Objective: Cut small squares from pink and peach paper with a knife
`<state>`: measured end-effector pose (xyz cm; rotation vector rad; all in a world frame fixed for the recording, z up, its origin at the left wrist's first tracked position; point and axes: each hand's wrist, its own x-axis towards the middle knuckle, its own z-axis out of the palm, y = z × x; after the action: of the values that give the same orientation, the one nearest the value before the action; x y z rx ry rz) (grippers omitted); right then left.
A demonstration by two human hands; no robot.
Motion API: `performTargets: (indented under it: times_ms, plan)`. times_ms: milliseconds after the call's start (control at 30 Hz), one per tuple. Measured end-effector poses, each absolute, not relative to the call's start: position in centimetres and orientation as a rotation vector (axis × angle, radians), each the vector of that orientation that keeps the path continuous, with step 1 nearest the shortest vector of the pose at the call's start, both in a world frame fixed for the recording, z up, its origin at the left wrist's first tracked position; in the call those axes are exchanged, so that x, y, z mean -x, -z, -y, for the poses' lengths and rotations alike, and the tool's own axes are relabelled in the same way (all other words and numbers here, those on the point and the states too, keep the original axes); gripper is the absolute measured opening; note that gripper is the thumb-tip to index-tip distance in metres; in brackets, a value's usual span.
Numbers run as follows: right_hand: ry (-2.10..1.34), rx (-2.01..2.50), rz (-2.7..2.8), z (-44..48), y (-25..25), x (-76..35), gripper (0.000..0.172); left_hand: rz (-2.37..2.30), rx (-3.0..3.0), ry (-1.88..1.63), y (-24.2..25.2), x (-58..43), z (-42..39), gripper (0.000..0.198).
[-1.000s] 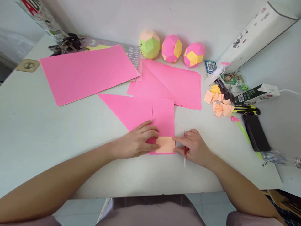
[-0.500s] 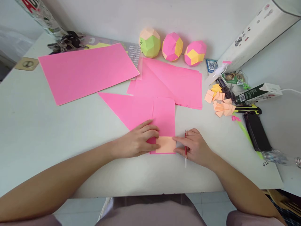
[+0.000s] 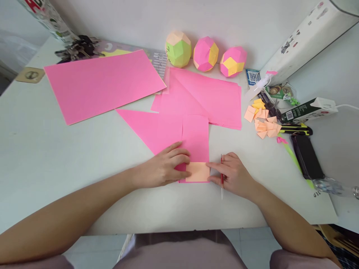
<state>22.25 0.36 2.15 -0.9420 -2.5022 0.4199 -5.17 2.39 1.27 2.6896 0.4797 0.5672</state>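
A small peach square of paper (image 3: 198,172) lies on the lower end of a pink paper strip (image 3: 195,140) near the table's front. My left hand (image 3: 164,168) rests flat on the pink strip, fingers stretched out, touching the square's left edge. My right hand (image 3: 232,175) touches the square's right edge with its fingertips and holds a thin red pen (image 3: 221,175) between its fingers.
More pink sheets (image 3: 101,84) lie behind on the white table (image 3: 56,157). Three paper polyhedron balls (image 3: 205,54) stand at the wall. At the right lie folded peach pieces (image 3: 263,125), a utility knife (image 3: 295,130), a black case (image 3: 306,157), a carton (image 3: 308,110). Keys (image 3: 78,48) sit far left.
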Motion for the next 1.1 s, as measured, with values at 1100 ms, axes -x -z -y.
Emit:
performTargets:
  times_ms: [1100]
  plan:
    - [-0.45,0.983,2.53,-0.27,-2.31,-22.35,0.026,-0.482,-2.707,-0.581,-1.32,5.13,-2.45,0.019]
